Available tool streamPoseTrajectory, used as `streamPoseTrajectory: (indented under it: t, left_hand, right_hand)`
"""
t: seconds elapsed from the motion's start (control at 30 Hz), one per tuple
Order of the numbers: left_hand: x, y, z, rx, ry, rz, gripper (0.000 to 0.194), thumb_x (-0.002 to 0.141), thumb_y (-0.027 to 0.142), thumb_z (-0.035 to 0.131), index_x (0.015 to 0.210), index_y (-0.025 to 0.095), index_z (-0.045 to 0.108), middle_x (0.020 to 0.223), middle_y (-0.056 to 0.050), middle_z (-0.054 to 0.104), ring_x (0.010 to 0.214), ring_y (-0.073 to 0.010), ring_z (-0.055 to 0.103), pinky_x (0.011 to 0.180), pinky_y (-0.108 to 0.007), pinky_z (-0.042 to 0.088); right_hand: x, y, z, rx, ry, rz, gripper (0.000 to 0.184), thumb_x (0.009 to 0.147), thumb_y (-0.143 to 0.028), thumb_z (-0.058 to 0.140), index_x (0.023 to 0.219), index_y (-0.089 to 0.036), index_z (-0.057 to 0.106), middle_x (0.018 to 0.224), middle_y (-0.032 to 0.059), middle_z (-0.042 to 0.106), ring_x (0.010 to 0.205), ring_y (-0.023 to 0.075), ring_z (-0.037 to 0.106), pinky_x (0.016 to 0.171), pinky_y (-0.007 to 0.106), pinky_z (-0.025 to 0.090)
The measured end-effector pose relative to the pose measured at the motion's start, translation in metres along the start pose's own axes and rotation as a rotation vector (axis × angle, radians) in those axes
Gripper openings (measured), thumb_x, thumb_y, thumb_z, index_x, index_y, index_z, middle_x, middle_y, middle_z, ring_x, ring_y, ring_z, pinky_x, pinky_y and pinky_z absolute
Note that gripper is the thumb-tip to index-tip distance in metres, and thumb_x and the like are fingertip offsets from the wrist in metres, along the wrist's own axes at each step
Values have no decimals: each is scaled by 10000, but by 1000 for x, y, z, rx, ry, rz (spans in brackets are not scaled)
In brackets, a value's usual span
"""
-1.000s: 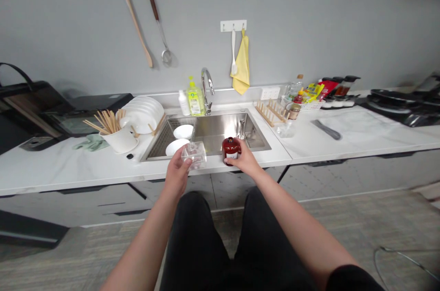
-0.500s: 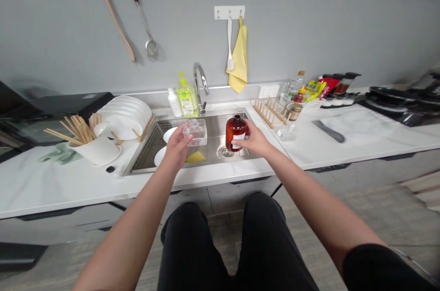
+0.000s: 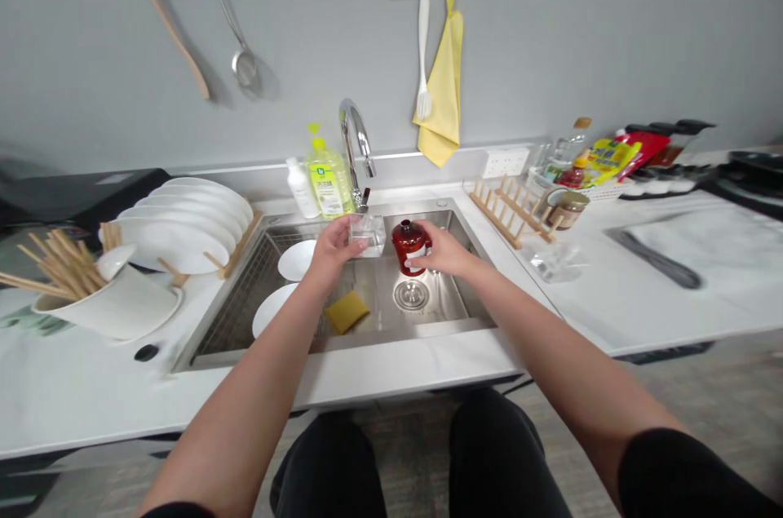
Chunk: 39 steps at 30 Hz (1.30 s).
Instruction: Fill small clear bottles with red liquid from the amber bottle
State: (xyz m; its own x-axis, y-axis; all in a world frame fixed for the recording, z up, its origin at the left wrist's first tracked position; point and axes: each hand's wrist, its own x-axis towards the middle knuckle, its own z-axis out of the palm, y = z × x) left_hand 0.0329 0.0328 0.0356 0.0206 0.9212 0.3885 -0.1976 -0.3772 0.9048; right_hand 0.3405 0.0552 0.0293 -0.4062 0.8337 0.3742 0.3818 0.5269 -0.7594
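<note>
My left hand (image 3: 338, 245) is closed around a clear plastic container (image 3: 369, 236), held over the sink (image 3: 434, 307) a little in front of the faucet (image 3: 355, 135). A brown-red bottle (image 3: 404, 237) with a pale label and an open neck is gripped from the right by my right hand (image 3: 441, 249). The bottle is upright above the drain (image 3: 411, 295). Two white dishes, a nearer one (image 3: 272, 307) and a farther one (image 3: 298, 260), sit in the sink's left part. A yellow sponge (image 3: 347, 312) lies on the sink floor.
White plates (image 3: 177, 224) stand in a rack at left, near a white holder of chopsticks (image 3: 119, 306). Dish soap (image 3: 329, 183) stands behind the sink. At right are a wooden rack (image 3: 514, 208), a jar (image 3: 568, 210), crumpled clear plastic (image 3: 554, 261) and a dark-handled utensil (image 3: 657, 257).
The view has moved closer and lower onto the sink. Both hands, still holding the container and the bottle, have reached farther over the sink towards the faucet.
</note>
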Motion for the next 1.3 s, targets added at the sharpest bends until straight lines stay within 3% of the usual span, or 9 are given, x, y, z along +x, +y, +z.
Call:
streamPoseTrajectory:
  t: [0.2, 0.5, 0.73, 0.87, 1.0, 1.3]
  left_hand:
    - [5, -28, -18, 54, -42, -29, 688, 674, 373, 1097, 1283, 246, 804, 1336, -88, 801, 1175, -280, 770, 1032, -434, 658]
    - [-2, -26, -14, 100, -158, -88, 687, 673, 371, 1101, 1271, 226, 796, 1316, -113, 813, 1160, -314, 781, 1043, -476, 652]
    - [-3, -27, -15, 122, -140, -95, 784, 648, 350, 1112, 1330, 227, 745, 1305, -105, 807, 1191, -304, 769, 1064, -454, 614]
    - [-2, -27, -17, 134, -130, -79, 741, 650, 337, 1111, 1271, 225, 723, 1262, -100, 802, 1176, -294, 764, 1028, -427, 605]
    - [-2, -26, -17, 165, -113, -77, 758, 642, 342, 1110, 1292, 233, 735, 1298, -109, 797, 1209, -311, 755, 991, -404, 590]
    - [-3, -30, -18, 214, -124, -87, 765, 639, 323, 1106, 1322, 240, 770, 1316, -120, 812, 1169, -319, 771, 943, -395, 591]
  right_hand:
    - [0, 26, 15, 10, -59, -16, 957, 717, -416, 1065, 1554, -230, 642, 1369, 128, 833, 1168, 354, 834, 1092, 510, 651]
    - [-3, 22, 5, -78, -96, -77, 898, 758, -411, 1041, 1557, -263, 658, 1367, 111, 829, 1188, 376, 821, 1085, 533, 646]
    - [-3, 24, 4, -83, -96, -121, 867, 730, -394, 1040, 1516, -269, 698, 1386, 102, 824, 1189, 378, 812, 1094, 541, 643]
    - [-3, 25, 5, -95, -73, -135, 889, 719, -407, 1045, 1526, -264, 701, 1419, 110, 814, 1234, 395, 799, 1143, 571, 621]
    - [-2, 21, 5, -118, -45, -167, 881, 719, -381, 1037, 1533, -306, 711, 1464, 93, 805, 1314, 414, 776, 1198, 594, 585]
    - [-3, 19, 5, -192, -72, -166, 874, 716, -348, 1040, 1529, -346, 722, 1433, 72, 819, 1277, 409, 789, 1167, 605, 596]
